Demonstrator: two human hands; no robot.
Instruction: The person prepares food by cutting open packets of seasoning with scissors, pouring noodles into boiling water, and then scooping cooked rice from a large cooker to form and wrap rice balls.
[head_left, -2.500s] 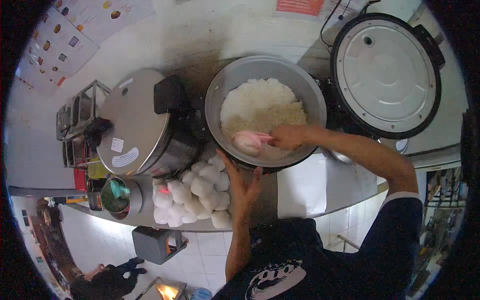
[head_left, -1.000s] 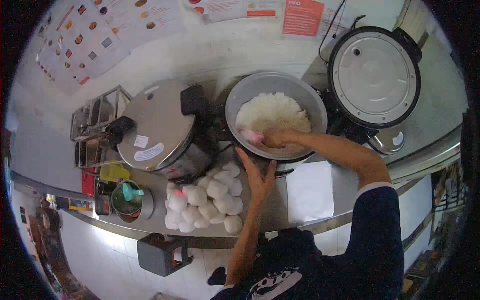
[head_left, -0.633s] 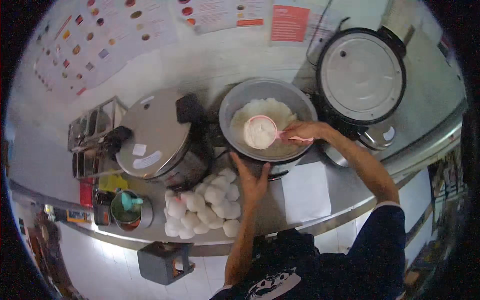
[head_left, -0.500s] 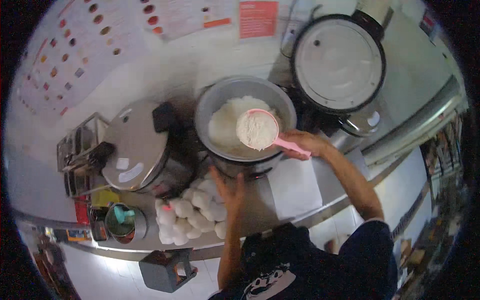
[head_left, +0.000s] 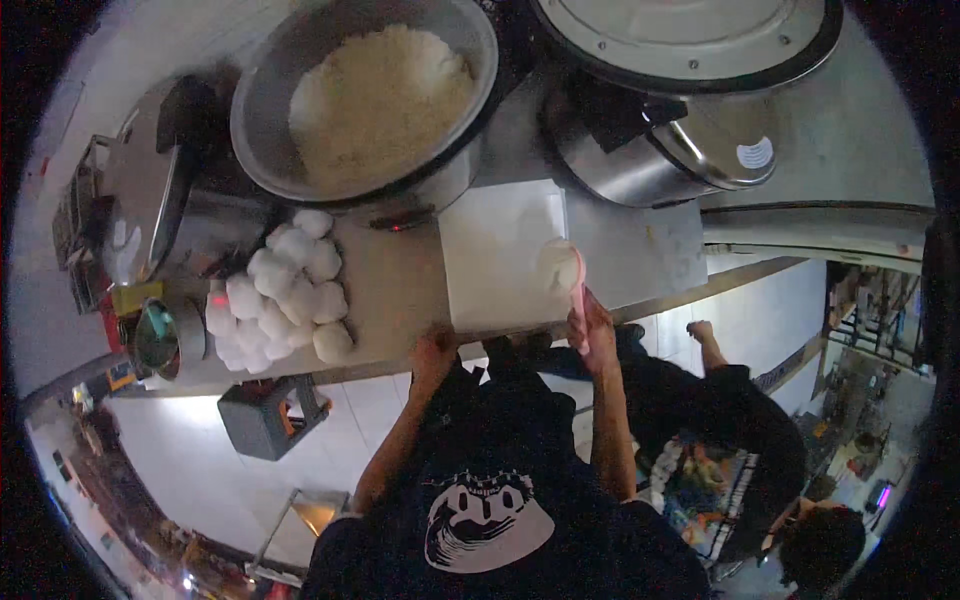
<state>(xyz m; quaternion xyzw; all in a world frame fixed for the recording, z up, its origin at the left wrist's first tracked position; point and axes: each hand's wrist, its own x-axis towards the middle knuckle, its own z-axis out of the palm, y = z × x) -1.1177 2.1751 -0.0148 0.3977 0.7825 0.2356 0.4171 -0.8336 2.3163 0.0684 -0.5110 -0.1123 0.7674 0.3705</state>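
Observation:
My right hand [head_left: 597, 332] is closed around the handle of a pink scoop [head_left: 579, 290], whose round bowl holds white rice [head_left: 558, 268]. The scoop is above the near right edge of a white sheet [head_left: 500, 255] on the counter. At the counter's front edge, left of the sheet, is my left hand [head_left: 434, 352]; its fingers are too blurred to read. Beyond the sheet stands a large open rice cooker [head_left: 468, 135], with a mound of cooked rice [head_left: 385, 115] in its pot. Several white round bundles [head_left: 285, 290] are piled at the left.
A lidded cooker [head_left: 135, 205] stands at the far left, above a small metal pot [head_left: 160, 338] with a teal-handled utensil. Another steel cooker [head_left: 630, 165] with its lid raised is at the back right. Another person [head_left: 720, 450] is close on my right; a grey stool [head_left: 262, 415] is below the counter.
My right hand has brought the rice-filled scoop back from above the cooker to the sheet. My left hand has drawn back to the counter's edge. The view has shifted downward.

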